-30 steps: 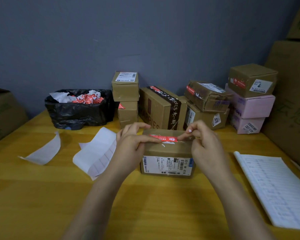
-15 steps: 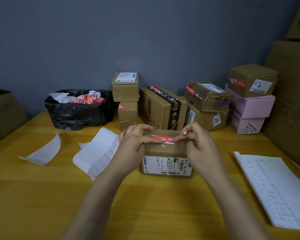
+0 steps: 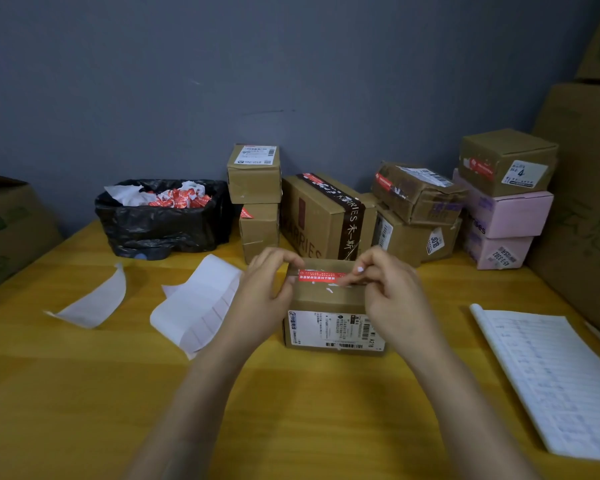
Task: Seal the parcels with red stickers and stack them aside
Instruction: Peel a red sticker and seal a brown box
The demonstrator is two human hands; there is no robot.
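Forearms [image 3: 201,393] rise from the bottom edge and converge at centre frame. The left hand [image 3: 260,289] is curled, its thumb and forefinger pinching the left end of one red sticker [image 3: 321,275]. The right hand [image 3: 392,292], fingers bunched, pinches the right end. The sticker lies along the top of one brown parcel [image 3: 329,317], which stands on the yellow counter [image 3: 291,410] between the hands. At left lie two white backing sheets [image 3: 194,306]; at right lies one open notebook [image 3: 551,375]. Farther back, one black-lined bin [image 3: 160,223] holds crumpled red and white scraps. Eight stacked parcels [image 3: 323,216] line the grey wall [image 3: 291,81].
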